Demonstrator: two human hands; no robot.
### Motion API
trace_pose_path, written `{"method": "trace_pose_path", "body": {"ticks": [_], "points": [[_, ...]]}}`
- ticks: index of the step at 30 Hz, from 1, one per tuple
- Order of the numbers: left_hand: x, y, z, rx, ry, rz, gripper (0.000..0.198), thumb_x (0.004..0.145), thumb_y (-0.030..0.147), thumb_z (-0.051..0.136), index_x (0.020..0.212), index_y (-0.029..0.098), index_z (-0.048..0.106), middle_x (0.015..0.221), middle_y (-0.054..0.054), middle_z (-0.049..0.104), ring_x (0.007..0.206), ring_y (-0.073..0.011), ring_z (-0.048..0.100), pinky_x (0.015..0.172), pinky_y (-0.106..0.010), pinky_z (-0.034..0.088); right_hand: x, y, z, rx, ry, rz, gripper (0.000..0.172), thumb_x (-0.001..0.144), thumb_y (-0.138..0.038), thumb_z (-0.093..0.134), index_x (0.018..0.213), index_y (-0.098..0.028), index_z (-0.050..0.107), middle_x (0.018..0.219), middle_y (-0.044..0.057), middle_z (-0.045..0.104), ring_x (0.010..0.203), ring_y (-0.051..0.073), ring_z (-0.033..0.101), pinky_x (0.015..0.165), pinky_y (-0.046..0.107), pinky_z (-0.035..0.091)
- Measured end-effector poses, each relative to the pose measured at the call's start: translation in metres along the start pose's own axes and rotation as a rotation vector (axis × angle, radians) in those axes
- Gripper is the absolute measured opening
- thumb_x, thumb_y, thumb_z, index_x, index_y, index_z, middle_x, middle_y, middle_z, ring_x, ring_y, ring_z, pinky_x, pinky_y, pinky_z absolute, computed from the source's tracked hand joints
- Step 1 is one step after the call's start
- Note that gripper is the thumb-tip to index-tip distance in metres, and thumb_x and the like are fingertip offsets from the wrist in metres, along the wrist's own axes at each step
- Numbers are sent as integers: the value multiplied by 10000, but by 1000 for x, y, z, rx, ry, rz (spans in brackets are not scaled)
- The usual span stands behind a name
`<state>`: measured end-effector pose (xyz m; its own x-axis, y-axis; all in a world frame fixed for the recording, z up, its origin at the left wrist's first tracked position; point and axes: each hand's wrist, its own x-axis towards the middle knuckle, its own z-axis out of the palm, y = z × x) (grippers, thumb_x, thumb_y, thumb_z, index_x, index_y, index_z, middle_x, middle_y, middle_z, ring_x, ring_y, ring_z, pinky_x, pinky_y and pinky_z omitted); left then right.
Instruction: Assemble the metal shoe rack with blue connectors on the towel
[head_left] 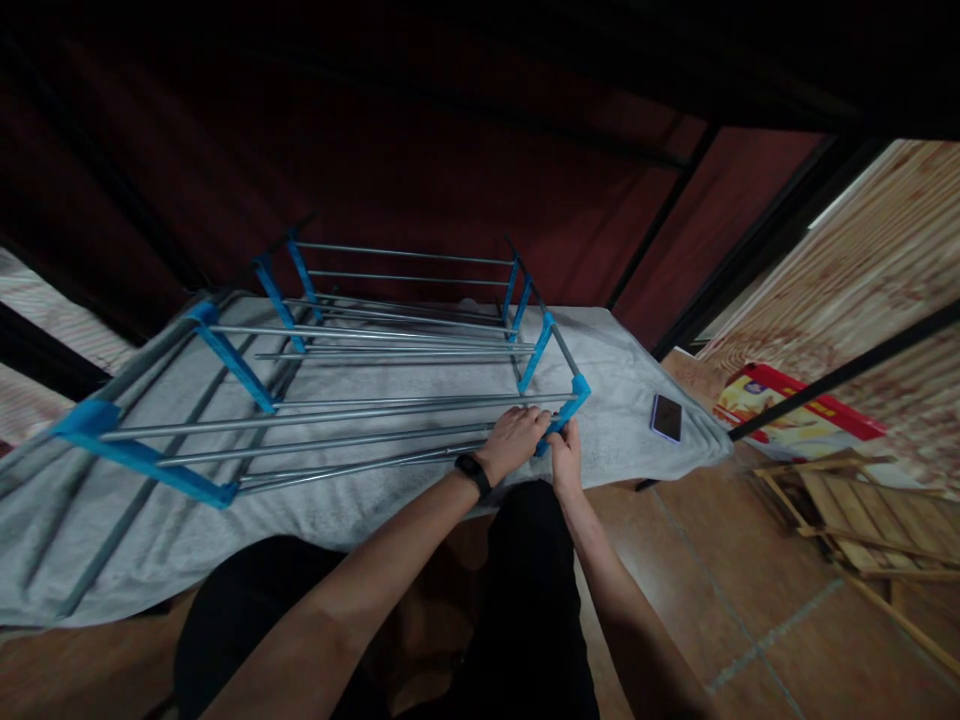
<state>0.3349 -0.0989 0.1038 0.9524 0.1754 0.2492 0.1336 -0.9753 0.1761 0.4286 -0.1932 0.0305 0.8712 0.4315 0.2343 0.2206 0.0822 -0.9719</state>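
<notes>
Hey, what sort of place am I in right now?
Probably a room in a home, though I can't be sure: there's slatted wooden furniture, a tiled floor, and a phone lying near the rack on grey cloth.

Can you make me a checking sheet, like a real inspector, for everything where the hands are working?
Surface: gray cloth, wrinkled in places.
Job's things: metal rods with blue brackets; one rod's left end looks unattached.
Clutter: phone on the cloth, right of the rods.
Hands: left hand, with a black wristband, and right hand meet at the near right bracket; exact grip unclear.
Cables: nothing seen.
Surroundings: colorful box, slatted wooden piece, tiled floor.
</notes>
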Motion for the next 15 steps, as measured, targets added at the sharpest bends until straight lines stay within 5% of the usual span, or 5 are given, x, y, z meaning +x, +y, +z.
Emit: {"method": "trace_pose_path", "body": {"ticks": [9,15], "points": [[1,1,-4,-6,-27,-14,328,961,84,450,1243,145,606,1141,-133,690,1061,-226,674,982,-367,499,-3,7,2,22,-4,-35,539,738,-279,527,1272,-208,563,1139,38,656,1016,199,554,1034,402,422],[-4,4,-6,1,64,-18,452,992,124,420,1440,139,481,1312,-153,639,1249,-235,592,1074,-387,438,-1,11,3,47,16,-26,631,732,-298,551,1355,-202,522,1312,88,623,1171,227,557,1121,454,388]]}}
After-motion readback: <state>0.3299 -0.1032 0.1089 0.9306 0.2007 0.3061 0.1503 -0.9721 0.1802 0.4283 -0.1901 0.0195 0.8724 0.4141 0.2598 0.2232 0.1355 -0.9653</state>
